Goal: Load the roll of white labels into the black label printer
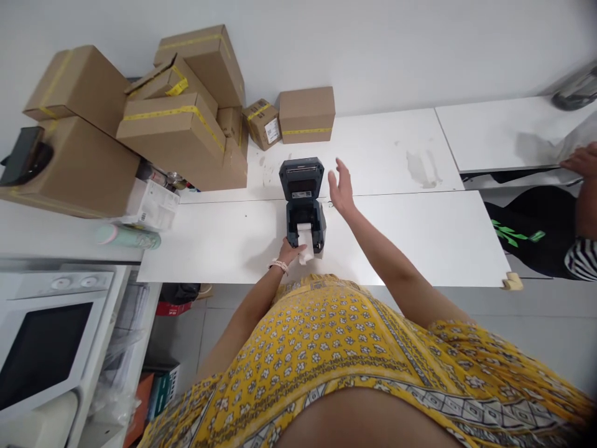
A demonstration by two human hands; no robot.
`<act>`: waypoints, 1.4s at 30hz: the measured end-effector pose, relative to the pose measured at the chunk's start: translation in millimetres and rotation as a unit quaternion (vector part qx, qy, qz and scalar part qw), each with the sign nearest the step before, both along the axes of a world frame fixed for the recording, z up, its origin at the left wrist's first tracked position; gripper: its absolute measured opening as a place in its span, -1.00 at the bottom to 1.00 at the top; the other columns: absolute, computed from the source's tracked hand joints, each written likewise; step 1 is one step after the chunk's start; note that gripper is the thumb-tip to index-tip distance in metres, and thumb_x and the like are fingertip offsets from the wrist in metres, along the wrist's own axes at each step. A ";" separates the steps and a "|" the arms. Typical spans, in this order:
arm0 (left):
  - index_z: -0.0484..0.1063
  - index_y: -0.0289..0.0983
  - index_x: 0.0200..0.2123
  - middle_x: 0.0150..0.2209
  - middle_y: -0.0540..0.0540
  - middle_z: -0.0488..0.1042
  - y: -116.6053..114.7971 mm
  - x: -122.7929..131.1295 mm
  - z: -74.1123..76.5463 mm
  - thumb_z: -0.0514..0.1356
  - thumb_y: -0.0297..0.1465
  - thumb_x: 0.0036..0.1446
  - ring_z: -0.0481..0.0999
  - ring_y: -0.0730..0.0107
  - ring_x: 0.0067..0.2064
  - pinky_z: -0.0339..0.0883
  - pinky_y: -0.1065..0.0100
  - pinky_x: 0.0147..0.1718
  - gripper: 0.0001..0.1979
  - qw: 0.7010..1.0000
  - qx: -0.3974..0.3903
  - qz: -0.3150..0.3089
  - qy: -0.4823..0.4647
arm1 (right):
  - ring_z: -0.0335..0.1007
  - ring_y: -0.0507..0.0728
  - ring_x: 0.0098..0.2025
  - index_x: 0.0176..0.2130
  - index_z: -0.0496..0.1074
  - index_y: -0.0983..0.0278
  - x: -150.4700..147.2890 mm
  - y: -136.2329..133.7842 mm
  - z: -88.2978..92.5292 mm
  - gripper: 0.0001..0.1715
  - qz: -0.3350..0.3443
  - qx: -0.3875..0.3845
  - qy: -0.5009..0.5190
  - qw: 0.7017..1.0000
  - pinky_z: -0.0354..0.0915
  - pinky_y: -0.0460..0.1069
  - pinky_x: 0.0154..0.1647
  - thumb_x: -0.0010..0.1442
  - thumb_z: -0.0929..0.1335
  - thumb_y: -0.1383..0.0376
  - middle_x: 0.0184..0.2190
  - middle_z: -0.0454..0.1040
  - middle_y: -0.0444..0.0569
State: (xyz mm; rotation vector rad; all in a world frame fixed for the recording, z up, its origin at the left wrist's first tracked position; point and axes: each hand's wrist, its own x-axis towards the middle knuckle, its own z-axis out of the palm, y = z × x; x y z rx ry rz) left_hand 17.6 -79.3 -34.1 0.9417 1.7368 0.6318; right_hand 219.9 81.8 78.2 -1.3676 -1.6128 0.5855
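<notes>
The printer (305, 207) is standing on the tabletop (396, 230), and I'm judging the work as partway: its lid (301, 173) is gaping, a white roll (304, 227) is sitting inside, a paper strip (305, 240) is running out front, and the lid isn't down yet. My left hand (288, 251) is touching the printer's front left corner, thumb reaching the strip; I can't tell whether it's pinching. My right hand (342, 190) is hovering just right of the printer, fingers apart. Cartons (170, 130) are crowding left of and behind it; another person's hand (582, 160) is showing far right. My left hand is lying nearest the lid's closing path.
</notes>
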 end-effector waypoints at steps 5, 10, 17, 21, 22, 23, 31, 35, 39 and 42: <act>0.13 -0.29 0.24 0.20 -0.40 0.31 -13.6 1.2 8.8 0.48 -0.11 -0.18 0.37 -0.02 0.19 0.25 0.13 0.10 -0.02 1.000 -0.011 -0.006 -0.012 | 0.22 0.25 0.26 0.22 0.31 0.22 -24.7 43.5 34.5 -0.04 0.116 -0.062 0.067 0.989 0.06 0.22 0.34 0.26 -0.05 -0.31 0.20 0.35 0.04; 0.06 -0.31 0.28 0.18 -0.41 0.33 -15.7 3.0 12.0 0.47 -0.15 -0.16 0.39 -0.02 0.15 0.26 0.12 0.08 0.01 1.000 -0.013 0.005 -0.025 | 0.37 0.18 0.09 0.02 0.48 0.14 -11.7 -22.6 29.0 -0.26 0.108 -0.017 0.053 0.993 0.24 0.15 0.20 0.35 0.01 -0.18 0.00 0.51 -0.04; 0.13 -0.25 0.24 0.15 -0.38 0.37 -27.1 7.3 14.5 0.51 -0.24 -0.22 0.43 0.01 0.11 0.36 0.12 -0.03 -0.02 0.995 -0.045 0.023 -0.091 | 0.22 0.23 0.28 0.10 0.45 0.24 9.1 -115.8 -45.2 -0.37 0.198 -0.009 -0.166 0.966 0.17 0.20 0.26 0.42 0.05 0.00 0.18 0.41 0.07; 0.12 -0.20 0.26 0.16 -0.33 0.38 -37.0 3.2 20.1 0.45 -0.37 -0.16 0.43 0.03 0.12 0.39 0.14 -0.06 -0.08 0.986 -0.121 0.009 -0.111 | -0.15 0.20 0.44 0.36 0.11 0.22 9.7 -146.9 -85.5 -0.37 0.218 -0.019 -0.271 0.937 -0.12 0.24 0.41 0.42 0.05 0.07 0.40 0.03 -0.01; 0.10 -0.20 0.27 0.19 -0.34 0.34 -38.0 0.8 22.6 0.41 -0.39 -0.11 0.41 0.03 0.15 0.37 0.14 -0.03 -0.11 0.987 -0.129 0.015 -0.092 | -0.20 0.20 0.45 0.39 0.02 0.23 9.6 -152.2 -90.9 -0.34 0.217 -0.019 -0.281 0.935 -0.16 0.24 0.42 0.41 0.06 0.07 0.42 -0.05 0.00; 0.09 -0.22 0.29 0.23 -0.35 0.30 -38.0 -1.5 25.9 0.37 -0.40 -0.05 0.38 0.04 0.18 0.35 0.15 0.02 -0.14 0.991 -0.120 0.027 -0.058 | -0.24 0.20 0.46 0.40 -0.04 0.24 9.4 -156.4 -94.4 -0.31 0.216 -0.020 -0.286 0.933 -0.19 0.24 0.43 0.41 0.07 0.06 0.43 -0.10 0.01; -0.08 -0.25 0.39 0.41 -0.18 -0.03 18.0 18.1 62.3 -0.06 -0.30 0.35 -0.13 0.22 0.43 -0.19 0.14 0.36 -0.41 0.962 0.164 0.045 0.211 | -0.28 0.17 0.47 0.41 -0.06 0.23 -12.5 -137.4 -84.3 -0.33 0.162 -0.022 -0.247 0.955 -0.26 0.26 0.44 0.42 0.02 0.08 0.44 -0.10 0.00; -0.08 -0.33 0.39 0.40 -0.23 -0.02 45.7 32.1 57.3 -0.15 -0.28 0.38 -0.13 0.27 0.43 -0.24 0.17 0.36 -0.43 0.953 0.175 0.076 0.234 | -0.28 0.16 0.47 0.41 -0.11 0.22 -33.9 -114.1 -81.2 -0.32 0.071 -0.043 -0.202 0.976 -0.21 0.26 0.42 0.42 -0.02 0.08 0.44 -0.09 0.01; -0.02 -0.42 0.37 0.38 -0.30 0.04 44.7 32.1 40.2 -0.13 -0.23 0.38 -0.11 0.24 0.42 -0.23 0.21 0.35 -0.41 0.959 0.115 0.070 0.250 | -0.33 0.16 0.47 0.42 -0.15 0.24 -41.8 -112.4 -89.2 -0.32 0.099 -0.046 -0.222 0.969 -0.26 0.25 0.43 0.42 -0.02 0.10 0.44 -0.13 0.02; -0.02 -0.41 0.37 0.37 -0.27 0.07 40.8 30.6 32.3 -0.16 -0.20 0.39 -0.09 0.25 0.42 -0.20 0.24 0.34 -0.39 0.964 0.081 0.069 0.245 | -0.37 0.17 0.48 0.43 -0.19 0.23 -40.9 -117.6 -94.1 -0.32 0.108 -0.049 -0.237 0.964 -0.29 0.26 0.44 0.42 -0.01 0.12 0.45 -0.17 0.01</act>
